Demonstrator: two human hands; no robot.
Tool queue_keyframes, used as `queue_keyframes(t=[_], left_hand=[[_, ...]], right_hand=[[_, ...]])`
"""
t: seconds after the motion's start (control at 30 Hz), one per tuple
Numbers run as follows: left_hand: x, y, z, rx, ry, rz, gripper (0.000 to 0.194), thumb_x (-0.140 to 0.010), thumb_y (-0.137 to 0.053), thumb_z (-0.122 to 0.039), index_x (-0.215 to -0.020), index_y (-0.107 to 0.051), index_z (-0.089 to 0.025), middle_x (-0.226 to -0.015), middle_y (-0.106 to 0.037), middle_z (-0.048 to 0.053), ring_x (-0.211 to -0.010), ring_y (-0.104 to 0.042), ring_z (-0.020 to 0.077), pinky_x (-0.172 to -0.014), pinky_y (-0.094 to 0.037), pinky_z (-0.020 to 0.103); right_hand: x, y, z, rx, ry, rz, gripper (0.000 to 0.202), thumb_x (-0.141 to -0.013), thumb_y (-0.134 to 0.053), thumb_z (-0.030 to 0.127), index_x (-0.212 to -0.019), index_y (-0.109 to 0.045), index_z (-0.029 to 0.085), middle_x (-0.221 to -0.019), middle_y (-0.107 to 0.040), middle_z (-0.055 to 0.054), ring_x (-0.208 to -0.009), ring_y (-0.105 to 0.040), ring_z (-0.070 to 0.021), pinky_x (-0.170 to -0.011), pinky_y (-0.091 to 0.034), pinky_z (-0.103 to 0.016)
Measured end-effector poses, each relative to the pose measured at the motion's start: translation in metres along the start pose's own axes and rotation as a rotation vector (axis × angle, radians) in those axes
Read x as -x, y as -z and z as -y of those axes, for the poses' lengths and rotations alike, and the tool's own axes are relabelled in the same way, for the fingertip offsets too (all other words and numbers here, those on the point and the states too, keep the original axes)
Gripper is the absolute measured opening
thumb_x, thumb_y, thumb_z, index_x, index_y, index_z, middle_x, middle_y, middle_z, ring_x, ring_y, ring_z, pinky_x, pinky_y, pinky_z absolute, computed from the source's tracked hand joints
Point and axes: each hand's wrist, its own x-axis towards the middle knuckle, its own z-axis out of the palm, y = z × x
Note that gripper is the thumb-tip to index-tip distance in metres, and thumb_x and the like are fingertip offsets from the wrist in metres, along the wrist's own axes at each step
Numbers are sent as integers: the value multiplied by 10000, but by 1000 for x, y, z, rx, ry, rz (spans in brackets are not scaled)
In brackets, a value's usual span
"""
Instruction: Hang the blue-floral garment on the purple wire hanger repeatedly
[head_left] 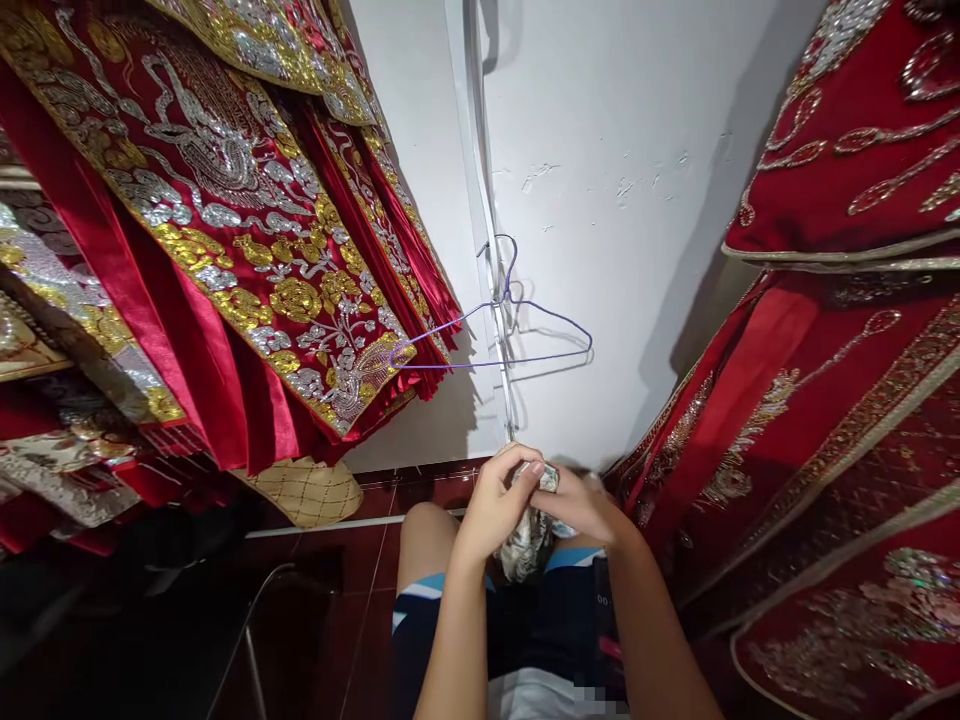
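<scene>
Close in front of my lap, my left hand (496, 500) curls its fingers and thumb around the top of a crumpled, shiny grey-and-white bundle (523, 548). From the other side my right hand (581, 503) presses against the same bundle, its fingers partly hidden behind my left hand and blurred. The two hands touch. Below them the bundle hangs down between my thighs; what kind of thing it is, I cannot make out. Straight above my hands, a purple wire hanger (457, 366) hangs from a metal strip (480, 150) on the wall, with nothing on it.
Red garments with gold and silver embroidery (292, 270) hang at the left. More red beaded garments (847, 350) hang close at the right. Ahead is a white wall (600, 120) above a dark red tiled floor (360, 590). A chair with a metal frame (251, 640) stands at lower left.
</scene>
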Motion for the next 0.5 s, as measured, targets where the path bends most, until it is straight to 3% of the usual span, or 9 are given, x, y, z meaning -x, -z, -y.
queue_keyframes(t=[0.1,0.23,0.33,0.43,0.5], left_hand=[[3,3,-5,-13,-29,-85,215,-960,-554,-369,-918,-667,-192,-910,-640,57,-914,-588,210,-870,-449,308],[4,13,-1,46,-70,-80,266,-944,-583,-382,-1151,-657,-232,-1252,-637,89,-1206,-556,255,-1047,-407,351],[6,20,11,51,-9,99,425,-984,-440,-523,-1208,-648,-227,-1267,-641,95,-1191,-569,262,-1058,-412,372],[14,30,28,-94,81,365,656,-973,-260,-657,-852,-706,-191,-871,-697,82,-865,-639,246,-874,-501,366],[21,41,38,-319,88,529,628,-952,-331,-662,-684,-659,-198,-679,-637,51,-720,-620,225,-825,-504,365]], right_hand=[[1,-8,5,-144,-114,26,147,-808,-713,317,-925,-732,230,-846,-731,-40,-988,-670,-299,-924,-510,-432],[3,-14,-8,-386,-219,113,288,-731,-792,368,-966,-724,215,-874,-738,-41,-933,-688,-257,-929,-510,-412],[9,-10,-11,-465,-324,102,318,-646,-838,407,-859,-718,204,-777,-727,-47,-822,-691,-251,-831,-538,-391],[16,7,3,-476,-392,73,391,-496,-891,464,-681,-686,188,-649,-687,-55,-642,-652,-235,-677,-546,-373],[17,22,19,-433,-385,109,394,-478,-898,463,-664,-690,186,-647,-683,-60,-601,-630,-217,-629,-538,-356]])
